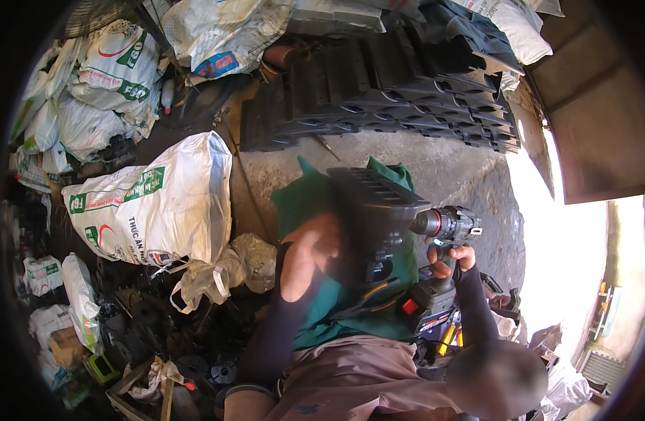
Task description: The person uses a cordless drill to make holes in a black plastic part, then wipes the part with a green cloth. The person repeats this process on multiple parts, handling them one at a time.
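Observation:
My right hand [451, 258] is wrapped round the grip of a black cordless drill [442, 223], one finger by its trigger. Its chuck points left, against or very near the right edge of a black moulded part [386, 193]. My left hand [317, 242], smeared by motion, holds that part from its left side; the fingertips are partly hidden. The part stands tilted above a green cloth [322, 302] in front of my lap. The drill's battery [435, 305] hangs low, close to my right forearm.
A tall stack of black moulded panels [378, 84] stands at the far side. On the left lie a large white woven sack [154, 203], a clear plastic bag [252, 259] and dark loose parts [154, 316]. Yellow-handled tools [449, 338] rest by my right forearm. A metal door [582, 112] stands far right.

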